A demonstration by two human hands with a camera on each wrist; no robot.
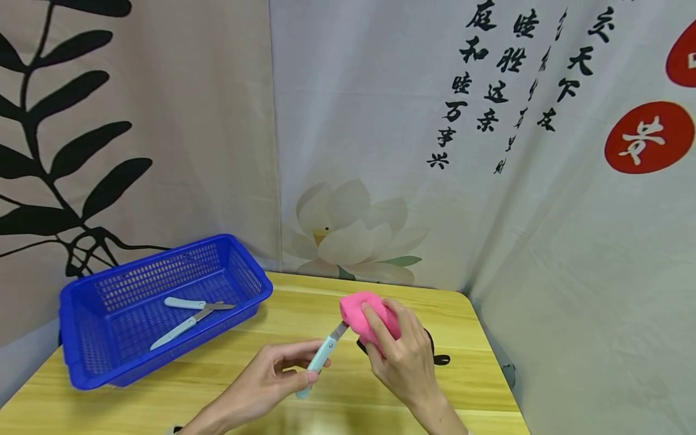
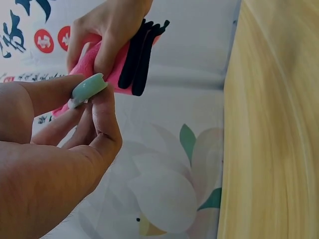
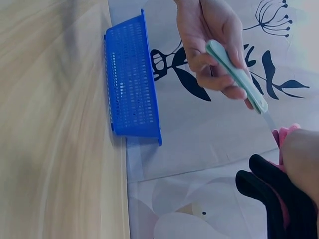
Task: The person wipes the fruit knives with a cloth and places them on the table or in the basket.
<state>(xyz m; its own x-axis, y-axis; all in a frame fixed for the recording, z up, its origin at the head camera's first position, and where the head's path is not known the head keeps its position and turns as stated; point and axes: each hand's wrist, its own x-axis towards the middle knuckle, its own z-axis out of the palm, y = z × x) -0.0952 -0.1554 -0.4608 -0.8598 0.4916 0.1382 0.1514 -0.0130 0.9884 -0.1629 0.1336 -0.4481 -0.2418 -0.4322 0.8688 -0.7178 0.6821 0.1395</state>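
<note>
In the head view my left hand [image 1: 274, 376] pinches the pale green handle of a small knife [image 1: 323, 356] between thumb and fingers. The knife slants up to the right, its blade tip covered by a folded pink cloth [image 1: 360, 315]. My right hand [image 1: 401, 350] grips that cloth from above, fingers curled round it, at the blade's end. Black edging on the cloth [image 2: 135, 62] hangs beside the fingers in the left wrist view. The right wrist view shows the knife handle [image 3: 238, 77] in the left fingers, with part of the blade bare before the cloth.
A blue mesh basket [image 1: 163, 254] stands at the left of the wooden table [image 1: 304, 302]. Inside lie two more knives, one upper [image 1: 185, 303] and one lower [image 1: 182, 331], with blades partly open and crossing. A printed curtain [image 1: 370, 121] hangs behind the table's back edge.
</note>
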